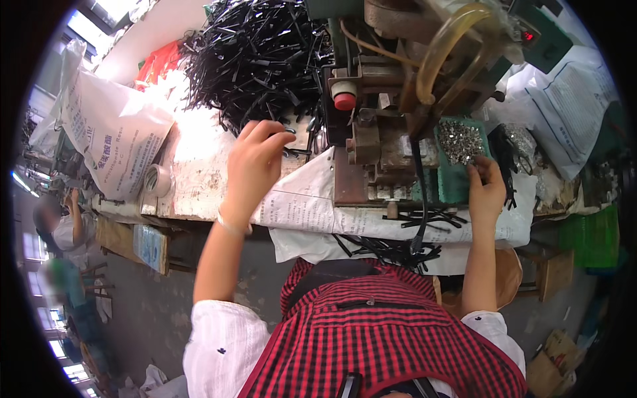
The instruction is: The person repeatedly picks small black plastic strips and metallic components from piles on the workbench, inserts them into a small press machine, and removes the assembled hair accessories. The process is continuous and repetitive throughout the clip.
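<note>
One head-worn fisheye looks steeply down, close over the workbench [199, 192].

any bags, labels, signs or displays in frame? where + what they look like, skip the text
Large white printed plastic sack: far left on the bench, slumped, blue lettering.
Second white printed sack: far right behind the machine, crumpled.
Small red-lit display: top right on a green box.
Sheet of newspaper: draped over the bench edge below the left hand.
Green tray of small silver metal parts: touched by the right hand.

Black strips [255, 56] — red-checked apron [371, 331]
</note>
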Motion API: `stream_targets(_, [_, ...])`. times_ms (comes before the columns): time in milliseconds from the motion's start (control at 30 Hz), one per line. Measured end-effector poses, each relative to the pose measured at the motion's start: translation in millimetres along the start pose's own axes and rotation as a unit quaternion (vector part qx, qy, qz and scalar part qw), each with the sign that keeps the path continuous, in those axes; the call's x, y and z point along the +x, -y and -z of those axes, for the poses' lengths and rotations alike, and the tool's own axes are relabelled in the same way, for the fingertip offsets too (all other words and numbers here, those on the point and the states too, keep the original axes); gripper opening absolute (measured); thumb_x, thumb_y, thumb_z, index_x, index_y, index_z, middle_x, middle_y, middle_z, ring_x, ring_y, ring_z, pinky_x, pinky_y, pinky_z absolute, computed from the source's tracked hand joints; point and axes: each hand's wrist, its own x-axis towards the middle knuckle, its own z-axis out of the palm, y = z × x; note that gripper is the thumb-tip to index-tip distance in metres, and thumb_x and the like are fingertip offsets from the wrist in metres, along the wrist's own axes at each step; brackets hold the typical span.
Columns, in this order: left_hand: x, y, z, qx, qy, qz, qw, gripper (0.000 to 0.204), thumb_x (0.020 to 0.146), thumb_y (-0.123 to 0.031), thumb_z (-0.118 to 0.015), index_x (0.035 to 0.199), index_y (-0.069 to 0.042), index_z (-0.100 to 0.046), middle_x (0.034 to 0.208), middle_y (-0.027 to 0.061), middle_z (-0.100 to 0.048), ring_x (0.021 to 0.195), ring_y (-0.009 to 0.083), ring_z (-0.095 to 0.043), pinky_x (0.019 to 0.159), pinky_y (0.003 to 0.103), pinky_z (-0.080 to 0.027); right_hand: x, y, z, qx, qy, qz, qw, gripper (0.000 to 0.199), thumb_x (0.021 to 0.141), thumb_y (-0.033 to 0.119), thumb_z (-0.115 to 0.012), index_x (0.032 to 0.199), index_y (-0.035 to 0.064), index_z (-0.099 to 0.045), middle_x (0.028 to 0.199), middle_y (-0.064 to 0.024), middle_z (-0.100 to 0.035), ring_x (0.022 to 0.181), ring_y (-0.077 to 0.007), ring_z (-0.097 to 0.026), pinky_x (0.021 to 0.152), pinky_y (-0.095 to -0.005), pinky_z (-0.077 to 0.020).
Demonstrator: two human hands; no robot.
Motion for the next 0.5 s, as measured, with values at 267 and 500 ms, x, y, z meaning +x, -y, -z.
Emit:
stream_targets(267, [24.0, 70.8, -63.8, 0.040, -0.100, -0.043, 0.993, 0.010, 0.077, -0.005, -0.074, 0.085, -0.010, -0.076, 0.094, 0.0061, -0.070, 0.090, 0.0270, -0.066, 0.077, 0.037, -0.054, 29.1, 3.1, -5.7, 0.177, 0.008, 0.002, 0.984, 0.016, 0.097, 0.008, -0.068, 0.111, 0.0012, -0.072, 0.093, -0.0064, -0.073, 0.084, -0.0138, -0.068, 0.081, -0.0271, -0.0532])
stream_targets(500, [31.7, 58.1, -27.8, -0.082, -0.159, 0.195, 0.964, 0.010, 0.095, -0.017, -0.070, 0.096, -0.007, -0.069, 0.083, 0.0095, -0.069, 0.072, 0.0286, -0.064, 0.068, 0.036, -0.050, 26.7, 12.9, -17.3, 0.340, 0.054, -0.079, 0.936, 0.013, 0.097, 0.007, -0.067, 0.107, -0.0002, -0.072, 0.095, -0.0043, -0.072, 0.084, -0.0106, -0.065, 0.078, -0.0258, -0.0520])
